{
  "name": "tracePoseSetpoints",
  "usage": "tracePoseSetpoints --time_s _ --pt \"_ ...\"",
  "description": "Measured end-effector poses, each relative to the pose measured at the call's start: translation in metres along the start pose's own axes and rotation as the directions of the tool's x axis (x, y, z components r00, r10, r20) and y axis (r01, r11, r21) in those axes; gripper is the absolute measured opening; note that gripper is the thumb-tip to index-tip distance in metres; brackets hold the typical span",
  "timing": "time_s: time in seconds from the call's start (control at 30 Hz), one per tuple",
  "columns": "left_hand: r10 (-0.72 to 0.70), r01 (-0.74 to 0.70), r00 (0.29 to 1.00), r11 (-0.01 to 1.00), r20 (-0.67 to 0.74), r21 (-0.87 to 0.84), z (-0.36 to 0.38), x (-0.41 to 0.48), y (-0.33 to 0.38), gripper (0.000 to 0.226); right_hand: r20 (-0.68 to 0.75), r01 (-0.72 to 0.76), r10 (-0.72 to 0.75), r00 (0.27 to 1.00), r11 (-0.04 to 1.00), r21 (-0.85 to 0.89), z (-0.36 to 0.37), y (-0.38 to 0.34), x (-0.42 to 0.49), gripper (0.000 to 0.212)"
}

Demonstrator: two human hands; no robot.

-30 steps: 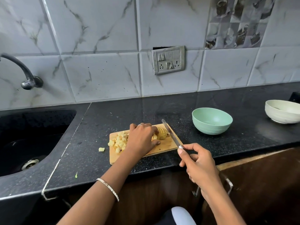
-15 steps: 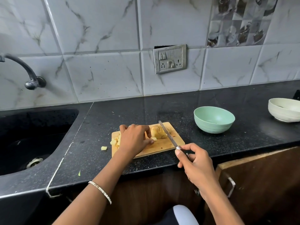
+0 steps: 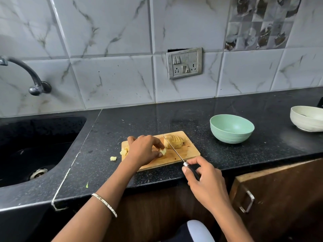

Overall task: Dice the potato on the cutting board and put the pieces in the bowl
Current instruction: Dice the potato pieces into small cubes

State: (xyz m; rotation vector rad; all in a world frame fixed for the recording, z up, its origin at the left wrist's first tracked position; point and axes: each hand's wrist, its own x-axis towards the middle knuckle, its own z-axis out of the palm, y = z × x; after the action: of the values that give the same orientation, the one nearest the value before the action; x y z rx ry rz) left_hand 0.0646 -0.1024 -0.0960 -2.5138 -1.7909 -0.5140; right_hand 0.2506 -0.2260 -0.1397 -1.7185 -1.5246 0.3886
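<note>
Shows dicing under way on the cutting board [image 3: 189,152], left grip [image 3: 143,149] pinching a cut piece [image 3: 163,151] beside the sliced potato [image 3: 174,141], right grip [image 3: 206,182] clasping the knife [image 3: 174,149]; calls next for crosscuts before filling the bowl [image 3: 231,129].

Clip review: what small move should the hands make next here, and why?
Probably the left hand should draw the loose piece it pinches leftward to the diced pile, away from the knife the right hand holds; the sliced potato beside the blade is not yet diced.
</note>
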Motion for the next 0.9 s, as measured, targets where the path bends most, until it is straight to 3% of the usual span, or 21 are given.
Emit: tracePoseSetpoints --time_s 0.3,0.63,0.9 --pt "-0.069 0.057 0.985 0.995 -0.157 -0.079 0.007 -0.006 -0.008 0.016 0.025 0.004 -0.001 1.0 0.994 -0.106 0.011 -0.008 -0.007 0.018" --pt "-0.141 0.114 0.973 0.981 -0.181 -0.155 0.013 -0.006 -0.017 0.021 0.051 0.005 -0.004 0.999 1.0 -0.021 0.015 -0.019 -0.013 0.016" --pt "-0.14 0.095 0.974 0.966 -0.178 -0.241 0.016 -0.007 -0.022 0.016 0.115 0.013 -0.006 0.993 0.998 -0.067 0.017 -0.029 -0.012 0.017"
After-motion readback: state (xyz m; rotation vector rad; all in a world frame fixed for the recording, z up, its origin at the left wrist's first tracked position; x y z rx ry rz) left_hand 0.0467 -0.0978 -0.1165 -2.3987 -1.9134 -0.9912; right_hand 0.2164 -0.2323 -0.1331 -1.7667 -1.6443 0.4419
